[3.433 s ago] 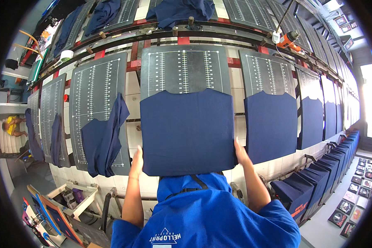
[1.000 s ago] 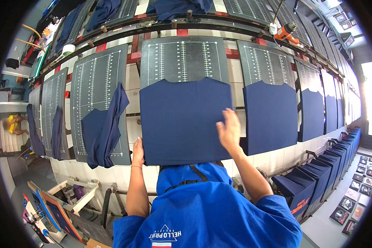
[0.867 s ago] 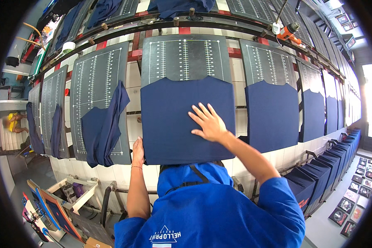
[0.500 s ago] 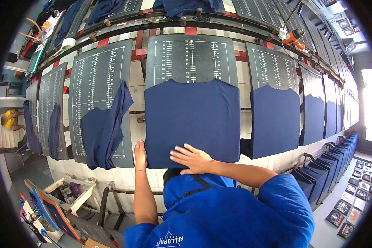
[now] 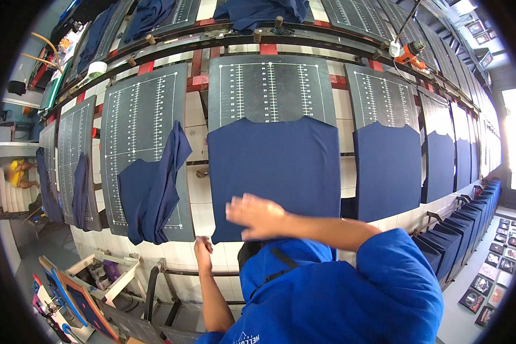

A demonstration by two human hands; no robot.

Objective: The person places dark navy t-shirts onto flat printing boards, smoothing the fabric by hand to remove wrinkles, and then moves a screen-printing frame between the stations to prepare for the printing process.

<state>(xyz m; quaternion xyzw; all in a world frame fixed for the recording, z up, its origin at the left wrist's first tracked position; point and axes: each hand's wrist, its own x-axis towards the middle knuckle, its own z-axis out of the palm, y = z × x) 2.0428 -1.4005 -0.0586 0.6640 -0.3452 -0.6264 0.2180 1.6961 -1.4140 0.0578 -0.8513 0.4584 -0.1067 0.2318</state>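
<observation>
Right hand (image 5: 255, 215) flat, open on navy shirt (image 5: 275, 172) — left hand (image 5: 202, 247) pinching its lower corner (dark board (image 5: 269, 86) beneath)

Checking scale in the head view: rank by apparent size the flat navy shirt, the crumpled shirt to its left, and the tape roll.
1. Flat shirt
2. Crumpled shirt
3. Tape roll, though farther away.

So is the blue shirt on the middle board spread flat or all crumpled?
Spread flat: the navy shirt lies smooth across the dark board, with the right hand on its lower part and the left hand at its corner.
</observation>
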